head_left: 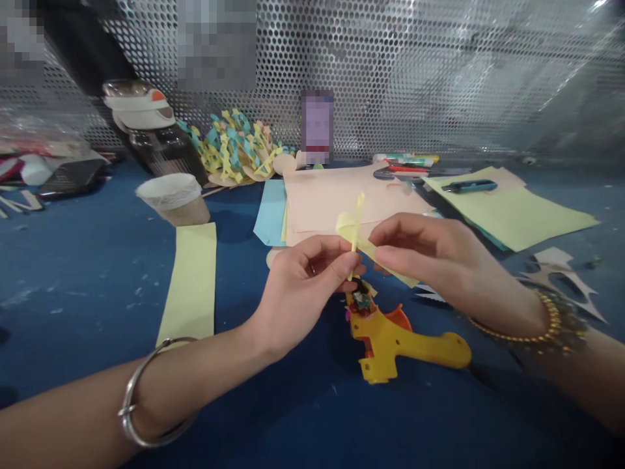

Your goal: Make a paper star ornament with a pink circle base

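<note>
Between my fingers is a narrow yellow paper strip, bent into a loop at its upper end. My left hand pinches the upright part of the strip between thumb and fingers. With thumb and forefinger, my right hand grips the strip's other length, whose tail hangs out below toward the right. Beneath both hands lies a yellow glue gun with an orange trigger, partly hidden at its top end by my left fingers. To the left, a wider yellow paper strip lies on the blue table.
A paper cup and a dark bottle stand at the left. Behind are curled paper pieces and pale pink sheets. At the right lie yellow sheets with a utility knife, and cut paper scraps.
</note>
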A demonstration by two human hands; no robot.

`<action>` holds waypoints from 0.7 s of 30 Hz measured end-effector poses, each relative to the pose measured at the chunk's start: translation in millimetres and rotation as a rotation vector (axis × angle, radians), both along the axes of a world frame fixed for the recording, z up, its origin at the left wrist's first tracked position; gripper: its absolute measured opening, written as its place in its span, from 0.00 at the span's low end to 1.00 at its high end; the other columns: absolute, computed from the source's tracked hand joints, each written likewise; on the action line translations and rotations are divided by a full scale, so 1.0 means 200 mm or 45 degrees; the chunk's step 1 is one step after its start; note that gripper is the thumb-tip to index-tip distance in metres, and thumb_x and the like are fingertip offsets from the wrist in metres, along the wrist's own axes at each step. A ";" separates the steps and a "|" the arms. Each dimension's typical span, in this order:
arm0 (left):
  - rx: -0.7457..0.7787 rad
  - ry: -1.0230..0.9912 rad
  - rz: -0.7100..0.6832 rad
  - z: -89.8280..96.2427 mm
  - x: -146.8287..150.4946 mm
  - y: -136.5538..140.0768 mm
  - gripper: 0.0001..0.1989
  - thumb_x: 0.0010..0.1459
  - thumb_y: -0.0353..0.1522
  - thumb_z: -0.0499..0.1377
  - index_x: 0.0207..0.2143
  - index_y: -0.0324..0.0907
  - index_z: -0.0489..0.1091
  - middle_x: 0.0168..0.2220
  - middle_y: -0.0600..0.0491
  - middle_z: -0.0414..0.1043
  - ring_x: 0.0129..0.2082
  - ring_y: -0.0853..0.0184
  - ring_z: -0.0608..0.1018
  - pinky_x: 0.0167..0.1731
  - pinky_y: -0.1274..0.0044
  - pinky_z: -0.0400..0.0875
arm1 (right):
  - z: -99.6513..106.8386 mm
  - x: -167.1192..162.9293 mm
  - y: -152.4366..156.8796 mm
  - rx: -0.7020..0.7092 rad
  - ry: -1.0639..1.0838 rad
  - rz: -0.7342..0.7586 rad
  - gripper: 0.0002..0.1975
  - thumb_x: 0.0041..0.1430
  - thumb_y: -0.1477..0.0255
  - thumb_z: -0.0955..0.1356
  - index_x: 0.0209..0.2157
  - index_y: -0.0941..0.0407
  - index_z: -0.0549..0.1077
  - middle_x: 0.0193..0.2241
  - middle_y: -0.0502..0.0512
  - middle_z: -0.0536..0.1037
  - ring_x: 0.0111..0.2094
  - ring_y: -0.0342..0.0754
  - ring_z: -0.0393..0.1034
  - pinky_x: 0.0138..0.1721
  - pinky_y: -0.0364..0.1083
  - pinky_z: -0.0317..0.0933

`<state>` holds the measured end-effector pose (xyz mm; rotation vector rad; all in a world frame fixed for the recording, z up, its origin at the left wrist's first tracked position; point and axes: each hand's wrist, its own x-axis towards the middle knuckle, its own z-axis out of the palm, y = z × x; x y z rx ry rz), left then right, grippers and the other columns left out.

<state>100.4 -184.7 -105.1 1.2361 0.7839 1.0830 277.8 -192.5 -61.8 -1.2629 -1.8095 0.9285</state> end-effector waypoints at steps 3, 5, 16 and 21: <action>0.018 0.019 0.028 0.00 0.00 -0.01 0.04 0.55 0.33 0.63 0.31 0.42 0.74 0.32 0.56 0.74 0.32 0.72 0.77 0.33 0.82 0.77 | -0.04 -0.03 -0.01 -0.044 0.148 -0.034 0.04 0.54 0.71 0.70 0.29 0.56 0.73 0.27 0.48 0.75 0.28 0.41 0.70 0.28 0.39 0.65; 0.031 0.056 0.065 0.00 0.00 -0.01 0.05 0.54 0.34 0.64 0.31 0.41 0.74 0.33 0.56 0.75 0.32 0.71 0.77 0.32 0.81 0.78 | -0.06 -0.04 -0.02 -0.019 0.202 -0.084 0.03 0.53 0.72 0.71 0.30 0.56 0.73 0.26 0.47 0.75 0.26 0.40 0.69 0.27 0.39 0.65; 0.064 0.102 0.114 -0.02 0.00 -0.01 0.06 0.52 0.34 0.65 0.32 0.41 0.76 0.29 0.57 0.76 0.26 0.74 0.76 0.29 0.84 0.76 | -0.09 -0.04 -0.07 0.159 0.175 -0.157 0.02 0.54 0.75 0.71 0.31 0.55 0.74 0.26 0.46 0.77 0.23 0.38 0.70 0.25 0.37 0.68; 0.068 0.070 0.112 -0.03 0.01 -0.01 0.05 0.51 0.33 0.66 0.31 0.42 0.76 0.27 0.58 0.75 0.25 0.76 0.76 0.28 0.86 0.75 | -0.10 -0.05 -0.07 0.170 0.189 -0.163 0.03 0.54 0.76 0.71 0.32 0.56 0.75 0.27 0.46 0.78 0.24 0.37 0.71 0.25 0.35 0.69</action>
